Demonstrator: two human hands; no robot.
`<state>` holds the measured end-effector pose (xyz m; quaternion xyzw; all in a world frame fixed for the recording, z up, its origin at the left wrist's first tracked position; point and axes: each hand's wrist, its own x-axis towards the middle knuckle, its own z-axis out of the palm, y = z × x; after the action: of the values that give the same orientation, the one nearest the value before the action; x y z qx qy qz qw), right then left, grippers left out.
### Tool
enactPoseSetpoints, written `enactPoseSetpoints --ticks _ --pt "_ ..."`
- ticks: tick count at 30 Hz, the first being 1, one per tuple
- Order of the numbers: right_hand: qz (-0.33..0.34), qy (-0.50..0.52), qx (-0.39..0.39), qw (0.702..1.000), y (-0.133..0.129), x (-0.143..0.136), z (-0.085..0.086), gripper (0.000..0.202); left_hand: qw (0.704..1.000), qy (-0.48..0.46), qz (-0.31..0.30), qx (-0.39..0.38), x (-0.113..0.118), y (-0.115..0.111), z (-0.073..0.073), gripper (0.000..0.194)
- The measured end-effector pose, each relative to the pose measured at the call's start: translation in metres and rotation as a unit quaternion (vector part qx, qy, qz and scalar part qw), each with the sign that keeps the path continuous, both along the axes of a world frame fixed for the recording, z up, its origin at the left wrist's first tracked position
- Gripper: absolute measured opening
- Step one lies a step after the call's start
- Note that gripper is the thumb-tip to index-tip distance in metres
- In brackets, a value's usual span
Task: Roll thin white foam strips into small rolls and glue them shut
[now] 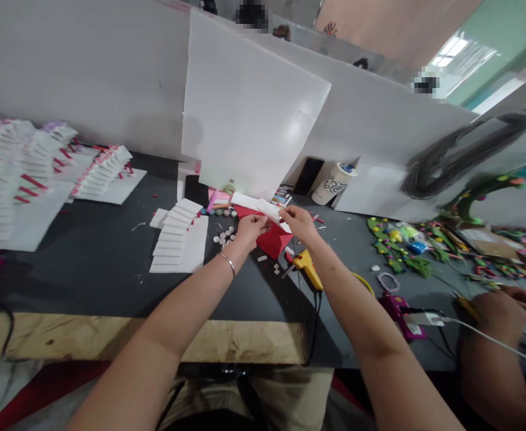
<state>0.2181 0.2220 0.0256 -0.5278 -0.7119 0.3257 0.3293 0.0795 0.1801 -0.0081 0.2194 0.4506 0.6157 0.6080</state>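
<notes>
My left hand and my right hand are stretched out over a dark table, and together they pinch a white foam strip. The strip hangs just above a red sheet that lies on the table. A silver bangle sits on my left wrist. A yellow glue gun lies right under my right forearm. Small white round pieces are scattered to the left of my left hand. White strips fixed in a row on a white board lie further left.
A big white board leans on the partition behind. Several stacks of white and red strips fill the left. A paper cup and a phone stand behind. At right, another person's hands work beside green decorations and a pink glue gun.
</notes>
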Motion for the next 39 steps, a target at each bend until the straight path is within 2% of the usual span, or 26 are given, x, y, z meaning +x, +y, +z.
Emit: enactPoseSetpoints --ticks 7,11,16,20,24,29,34,39 --pt "0.043 0.015 -0.010 0.999 -0.007 0.000 -0.007 0.025 1.000 -0.030 -0.006 -0.005 0.005 0.004 0.002 0.015" --pt "0.042 0.022 -0.015 0.999 -0.012 -0.001 -0.007 0.029 0.999 -0.031 -0.012 0.001 0.008 -0.001 0.003 0.016" --pt "-0.028 0.059 0.017 0.998 -0.005 0.006 0.000 0.025 0.998 -0.054 0.005 0.014 0.010 -0.005 0.004 0.020" --pt "-0.073 0.122 -0.002 0.990 0.007 0.015 0.003 0.030 0.995 -0.098 0.037 -0.006 0.005 0.000 0.007 0.014" --pt "-0.101 0.185 -0.018 0.977 0.010 0.022 0.000 0.039 0.988 -0.143 0.051 -0.023 0.003 0.002 0.010 0.008" --pt "-0.127 0.217 -0.025 0.968 0.003 0.039 -0.008 0.044 0.981 -0.175 0.083 -0.029 -0.002 0.002 0.015 0.013" --pt "-0.185 0.177 -0.011 0.967 0.014 0.063 -0.011 0.035 0.981 -0.167 0.103 -0.004 -0.007 0.001 0.019 0.010" --pt "-0.228 0.036 -0.012 0.973 0.035 0.092 -0.012 0.023 0.992 -0.096 0.063 0.049 -0.016 -0.015 0.024 0.015"
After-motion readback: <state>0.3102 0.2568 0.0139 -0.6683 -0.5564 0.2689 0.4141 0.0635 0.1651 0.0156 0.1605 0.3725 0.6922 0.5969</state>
